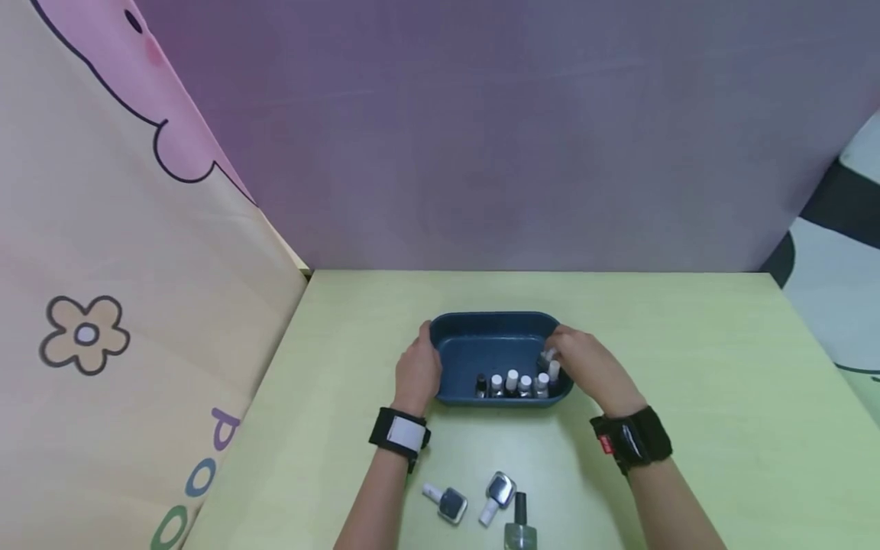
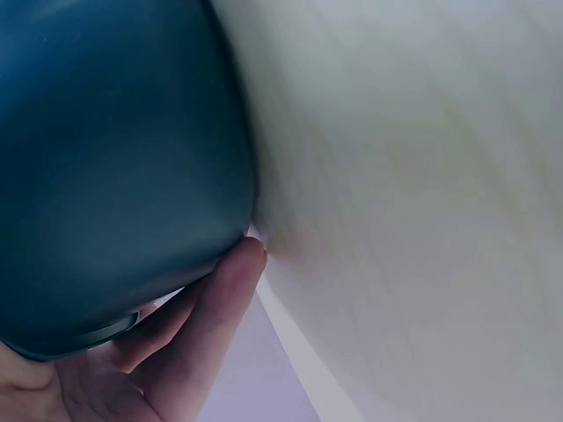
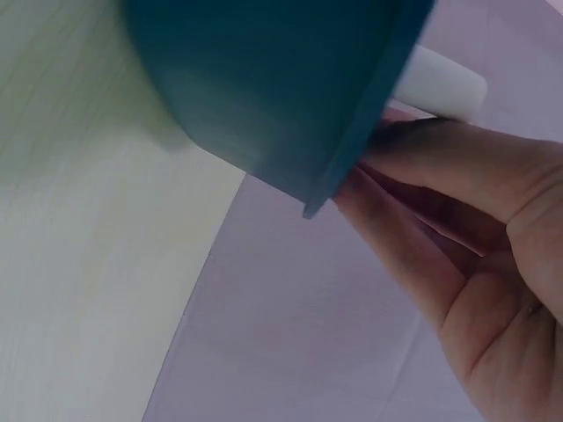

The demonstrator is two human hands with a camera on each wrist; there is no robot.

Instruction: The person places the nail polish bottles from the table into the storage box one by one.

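Observation:
A dark blue tray with rounded corners sits in the middle of the table. My left hand grips its left end; in the left wrist view, fingers lie against the tray's outer wall. Over the right end, my right hand reaches inside and pinches a small nail polish bottle by its top, partly hidden by the fingers. Nail polish bottles stand in a row along the tray's near side, most white-capped, one dark-capped. Another white cap shows beyond the rim in the right wrist view.
Nearer me on the pale green table lie two white-capped nail polish bottles, one on the left and one beside it. A dark-capped bottle is at the bottom edge. A purple-grey panel rises behind the table.

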